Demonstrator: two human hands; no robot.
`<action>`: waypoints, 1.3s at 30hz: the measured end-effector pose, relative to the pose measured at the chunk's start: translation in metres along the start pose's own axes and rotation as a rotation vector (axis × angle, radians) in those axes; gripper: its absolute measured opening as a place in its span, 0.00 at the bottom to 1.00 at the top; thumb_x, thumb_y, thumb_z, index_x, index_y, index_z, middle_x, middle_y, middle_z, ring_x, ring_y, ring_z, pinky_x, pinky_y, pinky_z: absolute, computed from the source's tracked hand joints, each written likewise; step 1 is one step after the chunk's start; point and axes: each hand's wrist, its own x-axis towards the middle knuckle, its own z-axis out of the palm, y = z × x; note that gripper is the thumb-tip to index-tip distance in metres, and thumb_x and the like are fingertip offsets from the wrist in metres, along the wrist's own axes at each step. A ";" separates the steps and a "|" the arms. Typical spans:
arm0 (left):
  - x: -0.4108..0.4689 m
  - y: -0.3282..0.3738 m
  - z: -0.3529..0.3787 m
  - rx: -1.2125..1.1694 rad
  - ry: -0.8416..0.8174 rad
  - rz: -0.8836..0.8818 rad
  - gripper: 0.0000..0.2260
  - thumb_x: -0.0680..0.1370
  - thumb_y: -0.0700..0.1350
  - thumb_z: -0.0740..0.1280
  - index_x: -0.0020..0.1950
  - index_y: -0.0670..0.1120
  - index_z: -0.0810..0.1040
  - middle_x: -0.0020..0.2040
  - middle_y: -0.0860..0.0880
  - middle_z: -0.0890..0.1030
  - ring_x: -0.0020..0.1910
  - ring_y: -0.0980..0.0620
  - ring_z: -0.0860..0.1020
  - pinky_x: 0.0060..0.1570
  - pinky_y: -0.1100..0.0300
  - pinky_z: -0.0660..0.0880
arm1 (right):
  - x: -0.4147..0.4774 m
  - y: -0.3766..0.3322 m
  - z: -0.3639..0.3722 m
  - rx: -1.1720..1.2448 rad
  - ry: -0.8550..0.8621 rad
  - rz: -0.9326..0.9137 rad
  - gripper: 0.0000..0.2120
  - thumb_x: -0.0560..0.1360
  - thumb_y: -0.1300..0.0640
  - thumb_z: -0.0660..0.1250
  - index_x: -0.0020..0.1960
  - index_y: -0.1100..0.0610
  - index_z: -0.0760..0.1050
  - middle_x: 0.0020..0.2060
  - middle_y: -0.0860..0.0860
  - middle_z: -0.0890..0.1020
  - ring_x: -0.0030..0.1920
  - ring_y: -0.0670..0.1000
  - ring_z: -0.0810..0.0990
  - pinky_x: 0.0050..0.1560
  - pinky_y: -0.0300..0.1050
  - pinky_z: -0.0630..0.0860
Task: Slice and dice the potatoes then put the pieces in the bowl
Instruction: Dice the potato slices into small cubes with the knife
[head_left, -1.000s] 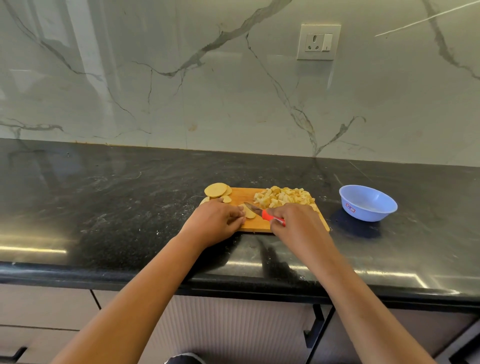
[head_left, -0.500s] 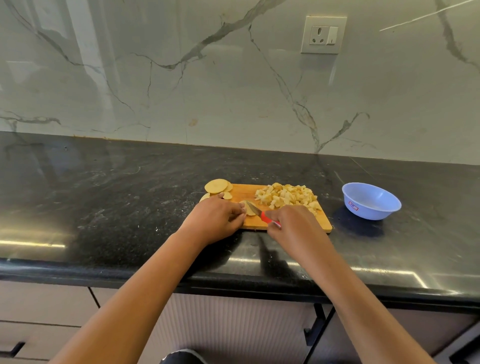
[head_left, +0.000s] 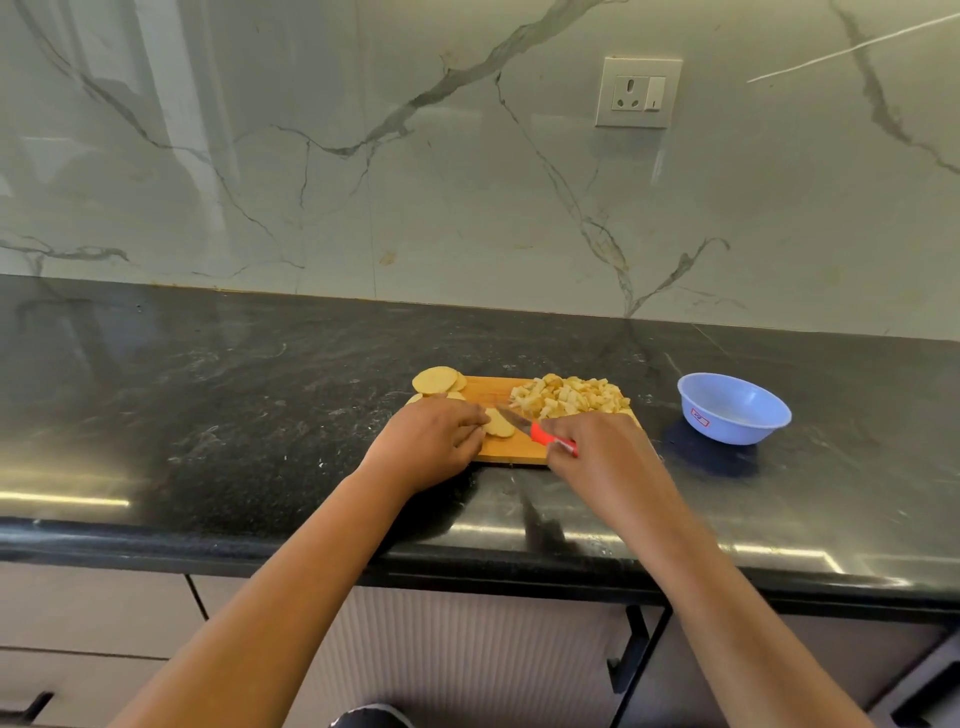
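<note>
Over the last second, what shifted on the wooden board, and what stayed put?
Little changed. The right hand keeps the red-handled knife, its blade barely shifting over the potato slice pinned by the left hand. The diced potato pile, round slices and blue plastic bowl stayed put.

A pale marble wall (head_left: 363, 171) with grey veins fills the upper half, glossy enough to carry soft reflections. A white socket (head_left: 638, 92) with one switch sits on it at 1 o'clock. Below runs a black speckled stone desk (head_left: 208, 395), polished, with bright streaks of light along its front edge at 9 and 4 o'clock. Under the edge, beige drawers (head_left: 83, 618) sit at 8 o'clock, a ribbed panel (head_left: 467, 654) at 6 o'clock, and a black handle (head_left: 631, 649) just right of it.
</note>
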 end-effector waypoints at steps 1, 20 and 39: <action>-0.001 0.000 -0.001 0.012 0.004 -0.003 0.14 0.81 0.49 0.61 0.63 0.50 0.78 0.64 0.55 0.78 0.65 0.52 0.73 0.69 0.63 0.58 | 0.004 0.000 0.005 0.000 -0.004 -0.007 0.16 0.79 0.59 0.60 0.66 0.52 0.75 0.50 0.50 0.83 0.35 0.43 0.75 0.30 0.29 0.66; 0.003 0.001 -0.003 0.159 -0.081 0.016 0.16 0.82 0.53 0.57 0.65 0.52 0.78 0.62 0.55 0.79 0.73 0.50 0.63 0.69 0.58 0.62 | -0.008 -0.011 0.025 -0.166 -0.096 -0.068 0.14 0.80 0.58 0.56 0.63 0.56 0.74 0.42 0.51 0.75 0.42 0.51 0.76 0.39 0.43 0.70; 0.007 0.000 -0.003 0.171 0.014 0.030 0.15 0.81 0.54 0.59 0.64 0.54 0.77 0.57 0.53 0.82 0.60 0.55 0.76 0.73 0.61 0.44 | -0.011 -0.003 0.010 0.007 0.154 -0.059 0.18 0.79 0.57 0.60 0.68 0.49 0.72 0.39 0.47 0.77 0.37 0.44 0.71 0.29 0.29 0.61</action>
